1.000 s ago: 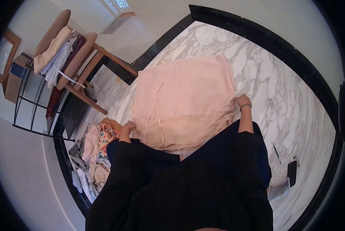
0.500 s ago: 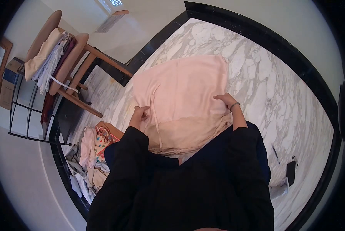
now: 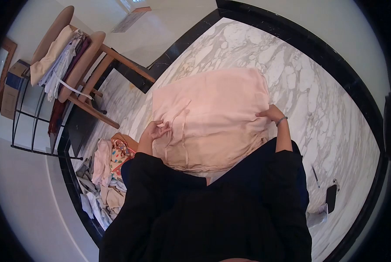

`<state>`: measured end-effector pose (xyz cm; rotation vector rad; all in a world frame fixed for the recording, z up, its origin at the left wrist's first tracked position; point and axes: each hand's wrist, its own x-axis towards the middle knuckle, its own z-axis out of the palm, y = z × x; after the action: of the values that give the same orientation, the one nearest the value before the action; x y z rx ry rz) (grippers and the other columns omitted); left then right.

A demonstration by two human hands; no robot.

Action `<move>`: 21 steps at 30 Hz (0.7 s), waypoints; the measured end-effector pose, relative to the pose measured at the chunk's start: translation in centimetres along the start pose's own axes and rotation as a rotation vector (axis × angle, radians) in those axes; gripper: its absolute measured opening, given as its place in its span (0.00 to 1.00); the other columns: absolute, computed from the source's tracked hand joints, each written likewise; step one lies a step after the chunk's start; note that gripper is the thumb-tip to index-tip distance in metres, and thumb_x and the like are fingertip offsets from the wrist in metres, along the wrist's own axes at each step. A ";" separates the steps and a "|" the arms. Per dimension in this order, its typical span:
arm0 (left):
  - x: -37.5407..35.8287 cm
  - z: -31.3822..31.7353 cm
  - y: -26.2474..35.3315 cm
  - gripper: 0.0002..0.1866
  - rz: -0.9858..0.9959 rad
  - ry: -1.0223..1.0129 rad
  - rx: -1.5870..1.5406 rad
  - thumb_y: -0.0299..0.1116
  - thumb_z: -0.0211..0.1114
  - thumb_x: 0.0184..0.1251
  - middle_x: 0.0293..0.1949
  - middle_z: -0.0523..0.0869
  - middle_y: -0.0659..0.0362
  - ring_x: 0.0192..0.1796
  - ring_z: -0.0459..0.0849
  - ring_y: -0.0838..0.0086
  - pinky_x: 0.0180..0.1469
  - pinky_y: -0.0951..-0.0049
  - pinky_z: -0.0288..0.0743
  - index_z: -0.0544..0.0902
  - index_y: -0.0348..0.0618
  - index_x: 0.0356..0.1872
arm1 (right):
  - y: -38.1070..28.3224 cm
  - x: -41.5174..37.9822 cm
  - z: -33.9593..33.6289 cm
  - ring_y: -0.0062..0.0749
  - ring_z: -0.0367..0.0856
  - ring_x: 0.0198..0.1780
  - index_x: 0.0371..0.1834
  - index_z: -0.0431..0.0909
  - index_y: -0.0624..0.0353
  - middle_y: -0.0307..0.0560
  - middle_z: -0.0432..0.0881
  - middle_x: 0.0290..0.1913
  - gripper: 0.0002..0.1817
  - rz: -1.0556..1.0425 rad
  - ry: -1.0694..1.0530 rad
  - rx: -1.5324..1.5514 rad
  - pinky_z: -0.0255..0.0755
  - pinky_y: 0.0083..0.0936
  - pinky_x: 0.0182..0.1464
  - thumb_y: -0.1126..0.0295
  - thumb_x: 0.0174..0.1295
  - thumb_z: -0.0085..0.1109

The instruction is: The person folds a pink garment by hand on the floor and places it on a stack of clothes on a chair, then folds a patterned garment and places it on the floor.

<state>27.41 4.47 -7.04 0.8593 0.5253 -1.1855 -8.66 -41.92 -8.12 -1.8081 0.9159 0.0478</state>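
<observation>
A pale pink cloth [image 3: 217, 96] lies spread on the marble floor before my knees, its near part a tan, wrinkled layer. Thin pink ties rest over its left side. At the cloth's left edge, my left hand [image 3: 157, 130] has its fingers bent and partly spread at the fabric near the ties. My right hand [image 3: 271, 114], with a band at the wrist, pinches the right edge of the cloth between thumb and fingers. Some of the right hand's fingers are hidden by the fabric.
A wooden chair [image 3: 104, 74] holding folded clothes [image 3: 62, 61] stands at the upper left, beside a black metal rack [image 3: 34, 150]. A heap of clothes [image 3: 101, 174] lies left of my knees. On the right are a pen [image 3: 315, 177] and a black phone [image 3: 331, 198].
The cloth's right edge has shifted right with my right hand. My left hand's fingers have moved slightly inward, and the ties lie differently. The whole view has shifted a little.
</observation>
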 end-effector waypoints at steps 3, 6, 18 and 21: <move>-2.2 2.1 -0.5 0.21 0.131 0.041 0.173 0.30 0.45 0.75 0.55 0.74 0.38 0.56 0.80 0.48 0.63 0.36 0.68 0.56 0.42 0.66 | -1.0 0.8 -0.2 0.41 0.82 0.41 0.42 0.79 0.79 0.60 0.84 0.40 0.41 -0.007 -0.016 0.042 0.76 0.33 0.40 0.52 0.32 0.81; -2.0 5.1 2.8 0.19 0.201 -0.001 0.191 0.33 0.41 0.77 0.56 0.75 0.40 0.59 0.78 0.48 0.62 0.37 0.68 0.61 0.45 0.66 | -5.1 2.6 -2.3 0.37 0.82 0.31 0.28 0.83 0.74 0.54 0.85 0.30 0.35 -0.021 0.024 -0.213 0.75 0.33 0.35 0.47 0.34 0.80; -15.4 20.2 9.7 0.15 1.187 -0.463 0.333 0.28 0.52 0.66 0.53 0.79 0.51 0.59 0.77 0.61 0.64 0.57 0.70 0.74 0.33 0.51 | -25.0 -4.8 -12.5 0.46 0.81 0.55 0.54 0.71 0.72 0.57 0.79 0.53 0.18 -0.688 -0.132 0.974 0.75 0.34 0.62 0.68 0.68 0.53; -13.6 17.5 7.6 0.16 1.240 -0.415 0.293 0.30 0.53 0.62 0.52 0.79 0.55 0.59 0.75 0.64 0.61 0.58 0.70 0.75 0.35 0.50 | -19.5 -3.2 -11.8 0.45 0.81 0.55 0.55 0.71 0.72 0.55 0.79 0.53 0.18 -0.661 -0.084 1.088 0.74 0.36 0.63 0.69 0.68 0.51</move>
<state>28.93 -0.80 15.74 0.9108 -0.5180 -0.2443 -3.61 -46.93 13.75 -0.9701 0.1358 -0.6617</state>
